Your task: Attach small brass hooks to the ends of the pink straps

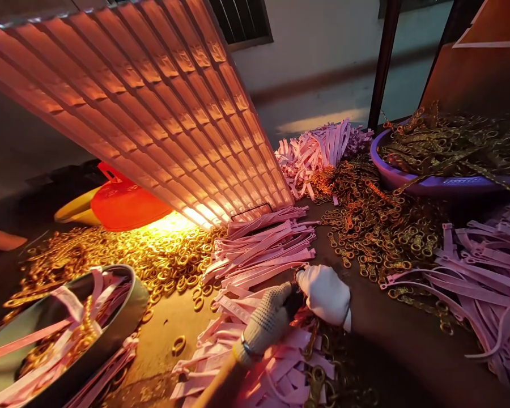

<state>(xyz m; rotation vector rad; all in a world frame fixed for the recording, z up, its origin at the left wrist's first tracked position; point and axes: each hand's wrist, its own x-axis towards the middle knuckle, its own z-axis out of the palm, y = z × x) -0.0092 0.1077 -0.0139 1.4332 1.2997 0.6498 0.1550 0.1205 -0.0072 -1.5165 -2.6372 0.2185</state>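
Note:
My left hand (268,317), in a dotted knit glove with dark fingertips, is closed over the pile of pink straps (238,317). Its fingertips meet those of my right hand (324,296), which wears a white glove and is closed too. Whatever sits between the fingers is small and dark, and I cannot make it out. Behind both hands lies a stack of pink straps (267,243). Below them, dark metal clasps and chains (317,382) hang or lie beside the straps.
A ribbed panel (153,107) leans over a red lamp shade (127,205) and brassy rings (165,255). A greenish basin (138,294) stands at the left. At the right are clasps (378,221), a purple basin (380,161) of chains and more pink straps (488,277).

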